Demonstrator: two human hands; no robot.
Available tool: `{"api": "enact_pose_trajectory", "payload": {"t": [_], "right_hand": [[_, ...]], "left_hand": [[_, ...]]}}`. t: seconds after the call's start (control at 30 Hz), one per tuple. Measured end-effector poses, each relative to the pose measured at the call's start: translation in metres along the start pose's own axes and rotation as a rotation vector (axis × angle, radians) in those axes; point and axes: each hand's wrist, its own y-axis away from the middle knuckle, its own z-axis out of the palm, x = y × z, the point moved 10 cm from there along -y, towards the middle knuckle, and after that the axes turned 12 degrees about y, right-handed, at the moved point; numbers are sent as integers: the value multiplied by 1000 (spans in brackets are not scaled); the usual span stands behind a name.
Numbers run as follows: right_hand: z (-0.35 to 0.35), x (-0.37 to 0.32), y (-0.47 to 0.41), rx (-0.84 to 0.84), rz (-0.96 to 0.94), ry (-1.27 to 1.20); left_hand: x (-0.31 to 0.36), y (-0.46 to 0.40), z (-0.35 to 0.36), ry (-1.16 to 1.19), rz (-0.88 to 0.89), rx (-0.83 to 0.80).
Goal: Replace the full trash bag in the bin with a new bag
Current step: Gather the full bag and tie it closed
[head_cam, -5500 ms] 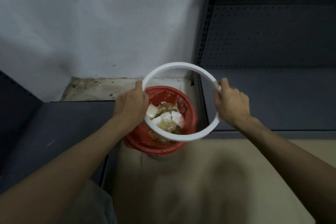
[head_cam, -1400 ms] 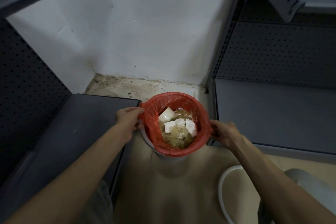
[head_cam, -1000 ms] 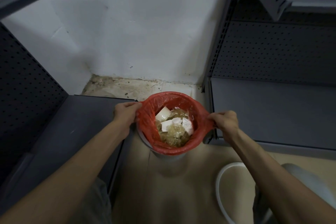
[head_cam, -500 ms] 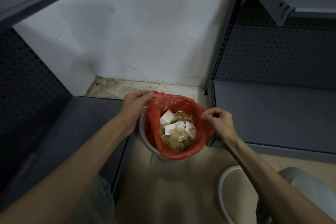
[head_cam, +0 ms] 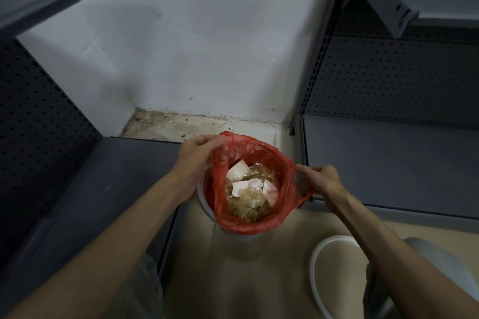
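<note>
- Since the view of a moment ago, the red trash bag (head_cam: 259, 217) has been peeled further off the rim of the bin (head_cam: 204, 199): the far-left edge is now raised above the rim, and the right edge has been drawn out sideways into a stretched loop.
- The left hand (head_cam: 201, 153) is curled round the far-left edge of the bag, which is pinched between thumb and fingers.
- The right hand (head_cam: 320, 180) is curled on the right edge of the bag, with the plastic pulled taut towards it.
- The white ring (head_cam: 315, 261), lifted over the bin several seconds earlier, now lies on the floor (head_cam: 259, 267) near the right forearm, apart from the bin.
- From this it is judged that the freeing of the bag is nearly done; the near edge is still folded over the rim, and the lift-out and the new bag remain to be done.
- The bin stands on the floor between two grey shelves (head_cam: 388, 158), near the white wall (head_cam: 207, 46).
- The bag is thin, wrinkled and translucent red, and is filled with pale crumpled paper (head_cam: 243, 186) and yellowish waste; no new bag is seen.
</note>
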Motion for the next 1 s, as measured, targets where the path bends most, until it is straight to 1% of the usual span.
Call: {"api": "enact_pose_trajectory", "payload": {"t": [0.13,0.3,0.43,0.53,0.6,0.73,0.8,0.9,1.0], "right_hand": [[-2,-7,0,5,-2,29],[-2,-34,4,-28,14,25],[-10,-74,11,-1,-106,-43],[-9,-100,21,-22,-216,-102],[-3,-107,28,-64,-254,-154],[6,-114,41,-131,-282,-373],[10,-124,50,-163,-324,-425],[24,-136,63,-254,-367,-490],[40,-145,74,-323,-419,-464]], "left_hand": [[5,-2,-2,-68,0,17],[20,-7,-4,-196,111,95],[30,-6,0,-179,170,113],[38,-1,3,-143,204,119],[45,2,6,-127,229,106],[55,8,17,-137,276,47],[60,10,24,-199,308,27],[65,10,38,-303,354,-23],[67,12,55,-416,421,-54]]}}
